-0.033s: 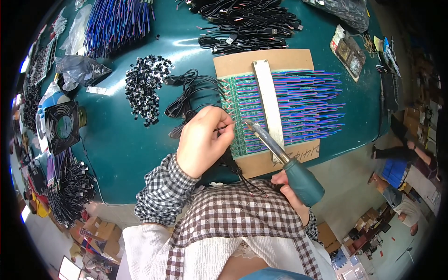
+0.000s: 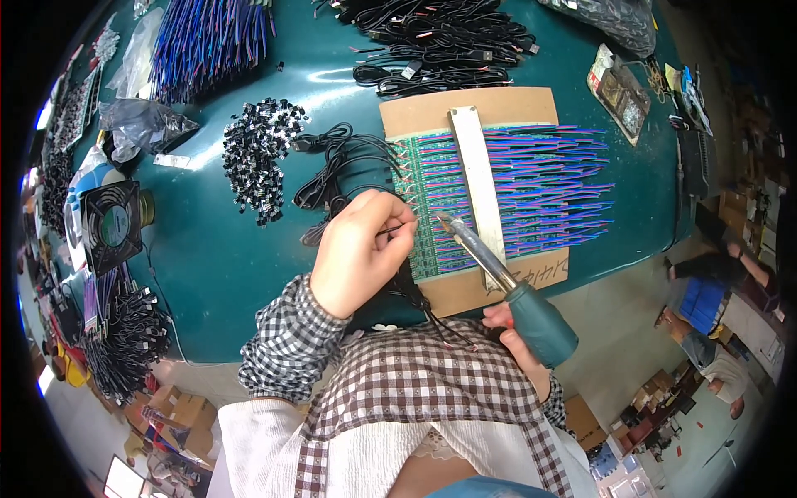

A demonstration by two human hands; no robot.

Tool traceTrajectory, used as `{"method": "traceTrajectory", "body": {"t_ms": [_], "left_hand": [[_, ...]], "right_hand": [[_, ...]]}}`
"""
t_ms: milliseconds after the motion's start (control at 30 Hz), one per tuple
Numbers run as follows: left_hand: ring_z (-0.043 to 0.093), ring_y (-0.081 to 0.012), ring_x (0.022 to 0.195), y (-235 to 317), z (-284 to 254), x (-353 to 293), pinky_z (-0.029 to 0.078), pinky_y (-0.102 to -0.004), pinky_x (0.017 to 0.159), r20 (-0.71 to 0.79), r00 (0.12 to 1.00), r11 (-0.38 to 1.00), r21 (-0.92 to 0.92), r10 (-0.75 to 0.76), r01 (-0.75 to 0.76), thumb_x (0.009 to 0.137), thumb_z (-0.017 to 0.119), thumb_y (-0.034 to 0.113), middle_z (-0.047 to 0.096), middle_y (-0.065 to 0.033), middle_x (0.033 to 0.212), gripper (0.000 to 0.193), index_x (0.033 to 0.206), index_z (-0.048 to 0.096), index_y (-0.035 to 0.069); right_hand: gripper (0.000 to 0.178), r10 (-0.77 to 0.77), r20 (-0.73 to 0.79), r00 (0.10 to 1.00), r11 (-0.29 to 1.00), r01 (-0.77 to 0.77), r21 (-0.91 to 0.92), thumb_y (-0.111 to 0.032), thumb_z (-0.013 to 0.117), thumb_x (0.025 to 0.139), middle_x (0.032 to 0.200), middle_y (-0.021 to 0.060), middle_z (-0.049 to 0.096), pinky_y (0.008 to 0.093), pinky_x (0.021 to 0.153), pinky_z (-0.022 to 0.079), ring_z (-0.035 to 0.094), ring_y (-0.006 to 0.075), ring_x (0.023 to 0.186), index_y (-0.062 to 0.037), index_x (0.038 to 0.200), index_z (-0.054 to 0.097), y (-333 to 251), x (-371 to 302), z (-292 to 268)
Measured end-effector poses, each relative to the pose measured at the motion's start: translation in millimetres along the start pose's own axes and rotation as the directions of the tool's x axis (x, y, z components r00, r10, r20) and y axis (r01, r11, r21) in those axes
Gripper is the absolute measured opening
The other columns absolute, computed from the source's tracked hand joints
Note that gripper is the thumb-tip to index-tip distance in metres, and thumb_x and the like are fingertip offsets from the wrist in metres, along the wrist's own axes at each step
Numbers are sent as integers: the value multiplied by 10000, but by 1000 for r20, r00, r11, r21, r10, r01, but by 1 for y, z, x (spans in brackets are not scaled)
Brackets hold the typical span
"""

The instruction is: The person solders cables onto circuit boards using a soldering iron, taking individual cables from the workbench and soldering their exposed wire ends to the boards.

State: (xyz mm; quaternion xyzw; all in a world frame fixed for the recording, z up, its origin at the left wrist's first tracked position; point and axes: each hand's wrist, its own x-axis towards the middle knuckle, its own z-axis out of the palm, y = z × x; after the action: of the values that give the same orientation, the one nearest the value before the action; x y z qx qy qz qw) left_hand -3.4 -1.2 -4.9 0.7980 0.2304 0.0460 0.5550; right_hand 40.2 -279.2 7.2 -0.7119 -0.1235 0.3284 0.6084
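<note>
My left hand (image 2: 364,253) pinches the end of a thin black cable between thumb and forefinger, just left of a row of green circuit boards (image 2: 426,259). Wrapped in the fingers of my right hand (image 2: 521,347) is a soldering iron (image 2: 541,325) with a dark green handle. Its tip points up and left and sits over the boards, a short way right of my left fingertips; whether it touches cannot be made out. Blue and red wires (image 2: 552,187) run right from the boards. A flat metal bar (image 2: 477,178) lies across them on a cardboard sheet (image 2: 469,101).
Black cables (image 2: 328,170) lie left of the boards, beside a heap of small black connectors (image 2: 261,153). More coiled cables (image 2: 440,50) and a blue wire bundle (image 2: 207,46) lie at the back. A small fan (image 2: 112,226) stands left; a solder-flecked tray (image 2: 621,95) lies right.
My left hand and wrist have shifted very slightly left, still pinching the cable. The soldering iron stays almost in place.
</note>
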Motion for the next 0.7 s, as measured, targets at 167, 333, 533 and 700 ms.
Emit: {"method": "traceTrajectory", "body": {"t_ms": [167, 333, 533, 700], "left_hand": [[503, -91, 620, -3, -10, 5, 421, -227, 552, 109, 992, 998, 3, 59, -60, 809, 697, -22, 571, -41, 816, 85, 880, 659, 4], [498, -104, 620, 0, -15, 16, 418, -243, 553, 177, 978, 986, 102, 113, -132, 785, 692, -21, 568, -39, 797, 89, 860, 667, 20], [513, -125, 613, -4, -21, 28, 421, -264, 548, 255, 955, 979, 93, 153, -182, 752, 697, -1, 562, -42, 772, 96, 840, 668, 25], [553, -165, 622, -3, -25, 39, 455, -295, 557, 375, 895, 947, 106, 243, -302, 752, 688, 6, 560, -58, 762, 86, 828, 653, 22]], "right_hand": [[415, 59, -14, 998, 992, -56, 115, -19, 797, 781, 992, 168, 717, 364, 852, 591, 718, 266, 952, 90, 1126, 593, -9, 3, 3], [421, 59, 6, 998, 996, -60, 71, -15, 792, 784, 968, 166, 718, 374, 852, 590, 718, 273, 945, 97, 1132, 585, -9, 1, 1], [437, 44, -15, 999, 995, -42, 88, -8, 787, 781, 908, 156, 724, 395, 848, 584, 721, 277, 911, 98, 1149, 575, -3, -2, 0], [425, 35, -14, 999, 998, -34, 56, -8, 782, 783, 909, 149, 726, 379, 839, 585, 724, 261, 898, 94, 1143, 580, -1, -3, -1]]}}
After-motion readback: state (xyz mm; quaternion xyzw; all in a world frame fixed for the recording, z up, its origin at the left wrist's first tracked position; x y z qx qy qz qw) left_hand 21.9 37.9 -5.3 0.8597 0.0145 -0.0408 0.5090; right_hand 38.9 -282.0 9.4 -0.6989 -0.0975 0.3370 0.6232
